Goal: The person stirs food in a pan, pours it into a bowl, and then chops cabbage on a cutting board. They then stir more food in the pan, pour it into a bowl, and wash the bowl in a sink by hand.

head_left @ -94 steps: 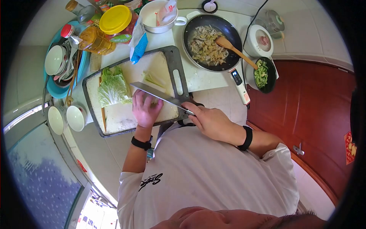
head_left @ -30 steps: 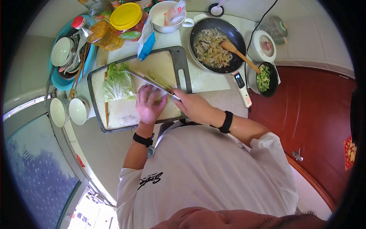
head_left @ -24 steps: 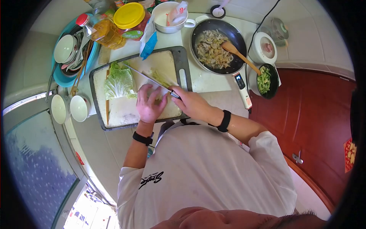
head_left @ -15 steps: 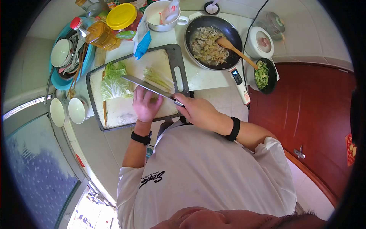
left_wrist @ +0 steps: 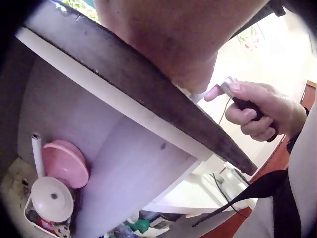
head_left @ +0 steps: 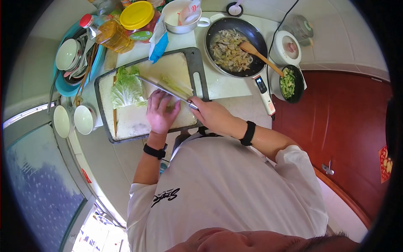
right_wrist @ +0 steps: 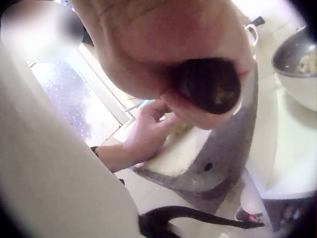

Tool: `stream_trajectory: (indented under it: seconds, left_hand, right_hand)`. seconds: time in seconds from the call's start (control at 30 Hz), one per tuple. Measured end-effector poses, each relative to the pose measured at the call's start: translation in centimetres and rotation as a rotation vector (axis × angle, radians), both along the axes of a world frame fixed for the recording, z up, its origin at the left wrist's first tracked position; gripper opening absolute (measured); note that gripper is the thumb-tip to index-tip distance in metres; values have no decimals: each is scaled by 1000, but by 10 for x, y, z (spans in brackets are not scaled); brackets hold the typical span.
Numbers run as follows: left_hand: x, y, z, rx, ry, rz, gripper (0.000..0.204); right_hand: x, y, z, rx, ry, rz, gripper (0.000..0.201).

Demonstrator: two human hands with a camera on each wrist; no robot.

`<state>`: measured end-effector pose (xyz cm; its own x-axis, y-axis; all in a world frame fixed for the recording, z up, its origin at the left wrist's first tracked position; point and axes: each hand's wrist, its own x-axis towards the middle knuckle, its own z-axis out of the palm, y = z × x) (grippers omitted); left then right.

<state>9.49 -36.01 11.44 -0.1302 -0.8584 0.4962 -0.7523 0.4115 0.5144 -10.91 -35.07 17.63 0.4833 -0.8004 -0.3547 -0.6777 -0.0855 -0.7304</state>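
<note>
On the cutting board (head_left: 195, 63), a leafy piece of napa cabbage (head_left: 126, 90) lies left of the knife, with pale green cut strips (head_left: 176, 85) to its right. My left hand (head_left: 161, 115) bends its fingers over the cabbage beside the blade; what lies under the palm is hidden. My right hand (head_left: 216, 115) grips a kitchen knife (head_left: 166, 90), its blade slanting up and left past the left fingertips. In the right wrist view the end of the black knife handle (right_wrist: 210, 84) shows in the fist, with the left hand (right_wrist: 148, 131) behind it.
A chopstick (head_left: 114, 113) lies at the board's left side. Behind stand an oil bottle (head_left: 109, 35), a yellow-lidded jar (head_left: 137, 16) and a white pot (head_left: 180, 28). At right are a frying pan (head_left: 258, 50) with food and spatula, and a bowl of chopped greens (head_left: 288, 84).
The blade, seen broadside half a second ago, now appears nearly edge-on, and the right hand has shifted slightly left. More cut strips lie right of the knife than three seconds ago.
</note>
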Motion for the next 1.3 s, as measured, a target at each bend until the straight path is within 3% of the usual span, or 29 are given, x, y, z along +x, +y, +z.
stream_trajectory:
  seconds: [0.17,0.4,0.87,1.0,1.17,1.3]
  left_hand:
    - [1,2,-2,-16,-15,13,36]
    - [-1,3,-3,0,11,9,40]
    - [3,4,3,25,-27,36,38]
    - [3,3,4,18,11,36,38]
    - [0,2,5,12,34,32,35]
    - [-1,5,3,-23,3,56,35]
  right_hand:
    - [15,-12,-28,-186,-193,-119,29]
    - [-6,4,28,-49,-80,-70,29]
    - [-16,23,54,-10,54,-8,25]
    - [-8,12,41,44,47,5,29]
    - [5,0,-13,-66,-86,-80,25]
    - [14,-10,-23,-163,-195,-120,26]
